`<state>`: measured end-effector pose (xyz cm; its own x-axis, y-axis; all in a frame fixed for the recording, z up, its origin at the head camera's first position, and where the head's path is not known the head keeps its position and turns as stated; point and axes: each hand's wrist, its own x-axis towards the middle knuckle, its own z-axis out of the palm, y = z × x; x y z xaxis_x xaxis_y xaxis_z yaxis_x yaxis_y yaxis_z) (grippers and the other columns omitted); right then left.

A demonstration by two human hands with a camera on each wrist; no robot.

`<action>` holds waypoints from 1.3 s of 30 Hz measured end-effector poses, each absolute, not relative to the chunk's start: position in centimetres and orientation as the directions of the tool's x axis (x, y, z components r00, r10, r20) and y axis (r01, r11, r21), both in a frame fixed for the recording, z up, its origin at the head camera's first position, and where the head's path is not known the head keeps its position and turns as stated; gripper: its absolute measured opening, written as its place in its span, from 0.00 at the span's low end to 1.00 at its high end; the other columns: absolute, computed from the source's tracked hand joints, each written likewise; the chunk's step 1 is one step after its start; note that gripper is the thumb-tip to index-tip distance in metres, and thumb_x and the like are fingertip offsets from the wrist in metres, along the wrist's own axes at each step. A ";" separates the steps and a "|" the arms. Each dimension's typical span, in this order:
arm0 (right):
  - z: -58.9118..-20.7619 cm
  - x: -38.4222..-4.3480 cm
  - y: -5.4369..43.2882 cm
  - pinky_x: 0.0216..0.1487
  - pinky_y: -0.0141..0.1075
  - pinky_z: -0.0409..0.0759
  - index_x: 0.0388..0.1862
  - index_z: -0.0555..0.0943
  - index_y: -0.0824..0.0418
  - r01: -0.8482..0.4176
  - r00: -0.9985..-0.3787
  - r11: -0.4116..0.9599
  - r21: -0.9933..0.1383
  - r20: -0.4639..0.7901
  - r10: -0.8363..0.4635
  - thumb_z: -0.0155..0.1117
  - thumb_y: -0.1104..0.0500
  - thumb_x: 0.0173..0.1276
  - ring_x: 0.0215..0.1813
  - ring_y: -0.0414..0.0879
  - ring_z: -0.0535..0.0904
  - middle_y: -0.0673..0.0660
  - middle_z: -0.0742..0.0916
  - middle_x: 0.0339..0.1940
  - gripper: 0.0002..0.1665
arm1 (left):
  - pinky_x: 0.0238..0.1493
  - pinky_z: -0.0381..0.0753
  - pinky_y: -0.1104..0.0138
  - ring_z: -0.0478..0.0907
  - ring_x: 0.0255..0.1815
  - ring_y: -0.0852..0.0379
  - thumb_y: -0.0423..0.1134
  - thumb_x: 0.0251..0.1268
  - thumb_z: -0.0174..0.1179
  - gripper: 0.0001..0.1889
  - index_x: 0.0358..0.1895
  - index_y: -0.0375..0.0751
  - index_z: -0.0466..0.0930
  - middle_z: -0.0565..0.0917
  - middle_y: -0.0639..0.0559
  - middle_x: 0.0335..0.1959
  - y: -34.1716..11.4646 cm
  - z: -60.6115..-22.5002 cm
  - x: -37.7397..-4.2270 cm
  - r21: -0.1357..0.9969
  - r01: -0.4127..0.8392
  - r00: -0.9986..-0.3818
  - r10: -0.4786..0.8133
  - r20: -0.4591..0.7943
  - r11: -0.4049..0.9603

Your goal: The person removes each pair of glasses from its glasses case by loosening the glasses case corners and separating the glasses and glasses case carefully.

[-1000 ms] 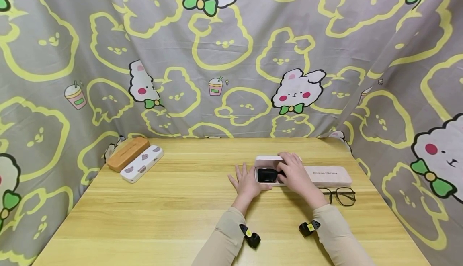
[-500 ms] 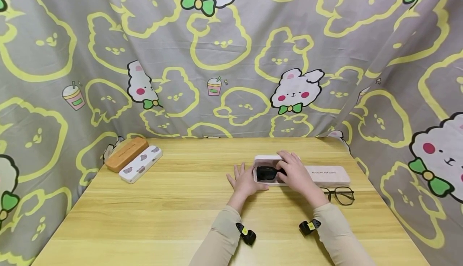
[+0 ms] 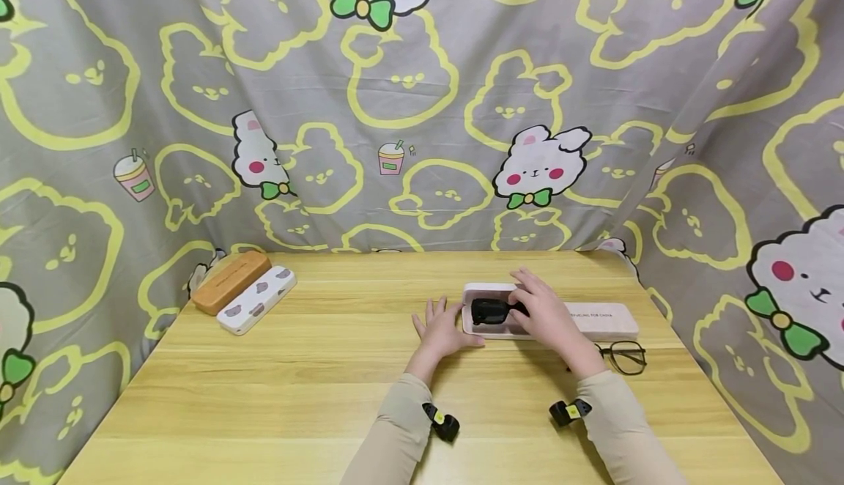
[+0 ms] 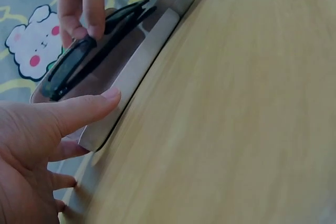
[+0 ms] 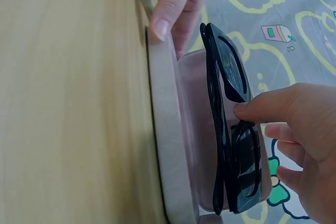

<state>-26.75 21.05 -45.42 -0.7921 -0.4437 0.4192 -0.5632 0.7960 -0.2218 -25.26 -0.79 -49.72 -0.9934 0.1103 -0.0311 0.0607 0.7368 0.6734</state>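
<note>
Black sunglasses (image 3: 490,312) with folded temples are tilted up over an open pale glasses case (image 3: 504,337), lined in dusky pink. My right hand (image 3: 543,316) pinches them at the bridge with thumb and fingers, seen close in the right wrist view, where the sunglasses (image 5: 231,129) stand on edge against the lining. At the case's left end, my left hand (image 3: 443,330) holds the corner. Its thumb (image 4: 86,111) lies along the front wall in the left wrist view, one finger is behind the end, and the other fingers spread toward the table.
Right of the open case lies a closed pale case (image 3: 603,320) with lettering, with black-framed eyeglasses (image 3: 628,357) in front, partly behind my right wrist. A brown case (image 3: 232,281) and a white bear-print case (image 3: 257,300) lie at the far left. A patterned curtain (image 3: 316,199) surrounds the wooden table (image 3: 264,397).
My right hand has raised and tilted the sunglasses from lying in the case, shifting slightly right. The left hand keeps its place at the case's end, its forearm moving a little left.
</note>
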 end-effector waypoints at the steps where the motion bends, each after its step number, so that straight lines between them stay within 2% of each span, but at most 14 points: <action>1: -45.3 -26.7 21.1 0.72 0.57 0.64 0.30 0.81 0.59 -0.563 -0.792 0.796 -0.222 0.421 -0.443 0.73 0.63 0.57 0.74 0.64 0.63 0.66 0.75 0.68 0.07 | 0.71 0.29 0.30 0.40 0.80 0.34 0.58 0.43 0.75 0.44 0.68 0.50 0.71 0.58 0.38 0.77 -0.8 -49.8 -25.3 0.673 0.063 -0.993 0.112 -0.030 0.737; 22: -43.0 -25.5 22.4 0.72 0.58 0.62 0.32 0.83 0.60 -0.551 -0.795 0.806 -0.216 0.430 -0.428 0.73 0.63 0.57 0.75 0.63 0.62 0.64 0.75 0.69 0.06 | 0.72 0.28 0.31 0.40 0.80 0.36 0.58 0.47 0.74 0.41 0.67 0.51 0.73 0.58 0.42 0.77 -0.5 -50.2 -25.5 0.669 0.074 -0.994 0.105 -0.006 0.740; 30: -42.6 -24.8 22.8 0.69 0.61 0.65 0.30 0.82 0.59 -0.585 -0.754 0.790 -0.182 0.481 -0.448 0.75 0.64 0.54 0.73 0.65 0.65 0.66 0.78 0.66 0.08 | 0.72 0.28 0.31 0.40 0.81 0.36 0.58 0.47 0.74 0.40 0.66 0.52 0.73 0.57 0.42 0.78 -0.6 -50.4 -25.7 0.669 0.075 -0.995 0.102 -0.001 0.740; 39: -42.9 -24.0 23.1 0.68 0.60 0.66 0.29 0.82 0.58 -0.599 -0.741 0.779 -0.183 0.495 -0.454 0.75 0.65 0.53 0.72 0.66 0.66 0.65 0.79 0.65 0.09 | 0.72 0.27 0.32 0.40 0.80 0.36 0.56 0.46 0.74 0.40 0.67 0.51 0.73 0.57 0.42 0.78 -0.8 -50.4 -25.5 0.674 0.068 -0.995 0.096 -0.005 0.736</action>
<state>-23.99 23.10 -42.91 -0.7412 -0.4539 0.4946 -0.5992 0.7794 -0.1828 -25.53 -0.77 -50.36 -0.9953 0.0963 -0.0053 0.0676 0.7357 0.6739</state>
